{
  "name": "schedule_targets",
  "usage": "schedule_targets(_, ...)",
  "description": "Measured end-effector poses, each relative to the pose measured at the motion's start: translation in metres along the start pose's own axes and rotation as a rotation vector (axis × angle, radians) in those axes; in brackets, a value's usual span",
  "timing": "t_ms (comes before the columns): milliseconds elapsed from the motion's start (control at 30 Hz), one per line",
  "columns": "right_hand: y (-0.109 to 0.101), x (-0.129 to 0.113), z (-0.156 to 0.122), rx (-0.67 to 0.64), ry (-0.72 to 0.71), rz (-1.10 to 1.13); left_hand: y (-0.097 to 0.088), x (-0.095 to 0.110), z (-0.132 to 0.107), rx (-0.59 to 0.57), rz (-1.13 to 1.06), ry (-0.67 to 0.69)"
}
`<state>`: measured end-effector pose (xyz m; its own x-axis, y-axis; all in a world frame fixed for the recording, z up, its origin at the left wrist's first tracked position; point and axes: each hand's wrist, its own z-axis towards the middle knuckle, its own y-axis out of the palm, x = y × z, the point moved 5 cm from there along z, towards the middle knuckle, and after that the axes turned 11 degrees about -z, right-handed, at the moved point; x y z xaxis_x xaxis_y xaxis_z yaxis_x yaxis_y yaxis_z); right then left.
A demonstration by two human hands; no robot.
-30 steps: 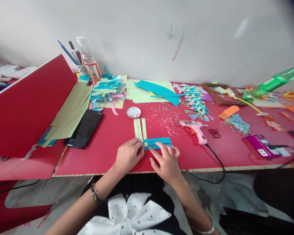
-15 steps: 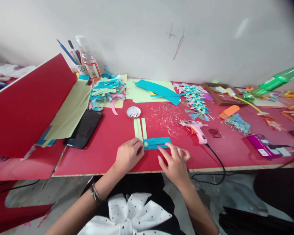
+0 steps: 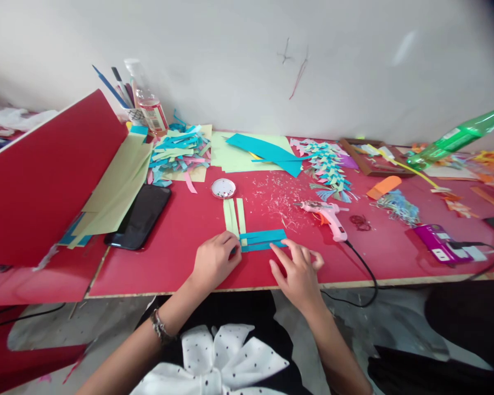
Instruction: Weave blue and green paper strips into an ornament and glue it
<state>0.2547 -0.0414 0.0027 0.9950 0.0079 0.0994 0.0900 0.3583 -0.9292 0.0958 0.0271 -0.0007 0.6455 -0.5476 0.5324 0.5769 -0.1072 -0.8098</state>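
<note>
Red desk, near edge: the left hand is loosely curled, its fingertips pressing down where the green strips meet the blue strips. The right hand, fingers spread, touches the blue strips' right end with its forefinger. The blue strips lie flat at 3 o'clock of the left hand; the green ones run toward 12. A pink glue gun lies at 1 o'clock of the right hand, and a round dish sits beyond the green strips.

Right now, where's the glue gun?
In the head view, the pink glue gun lies on the red table, just right of the blue paper strips and a little beyond the right hand.
</note>
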Motion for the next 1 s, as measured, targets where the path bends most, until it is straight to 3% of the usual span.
schedule_targets(767,-0.003,0.008,-0.005,0.078,0.119,-0.035,0.0,0.003,-0.001,-0.01,0.061,0.022)
schedule_targets(1000,-0.01,0.022,-0.014,0.344,0.161,0.059,0.0,0.003,-0.001,0.001,0.057,0.02)
